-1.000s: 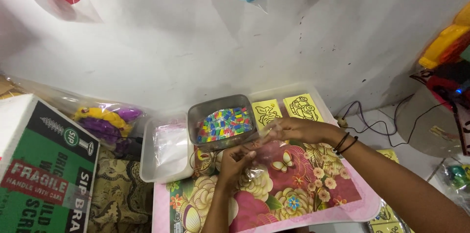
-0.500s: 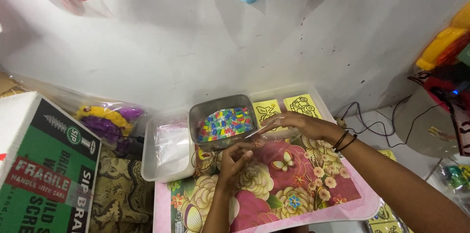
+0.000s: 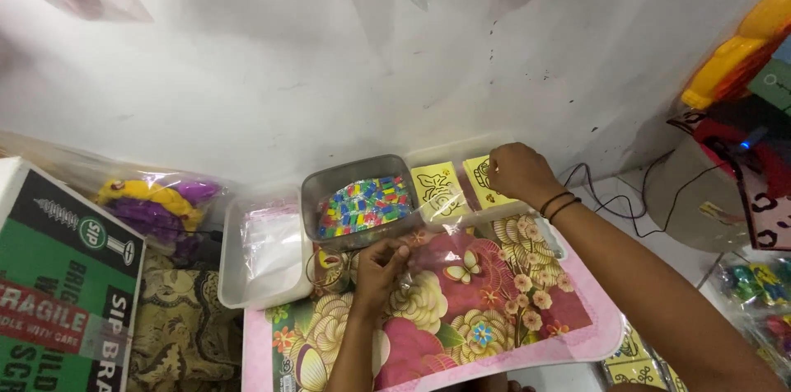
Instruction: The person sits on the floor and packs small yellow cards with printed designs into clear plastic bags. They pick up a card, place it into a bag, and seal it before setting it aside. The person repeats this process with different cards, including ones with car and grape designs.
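A grey metal tray full of small multicoloured pieces stands by the white wall. My left hand is just in front of it, fingers pinched on a small clear plastic bag over a floral board. My right hand has reached to the yellow printed cards in a clear container right of the tray, fingers curled on the rightmost card.
A white plastic tub holding clear bags sits left of the tray. Further left lie a bagged purple and yellow toy and a green and black cardboard box. Cables and bagged toys crowd the right side.
My right hand has moved from beside the left hand up and right to the yellow cards. The left hand stays low in front of the tray with the small bag.
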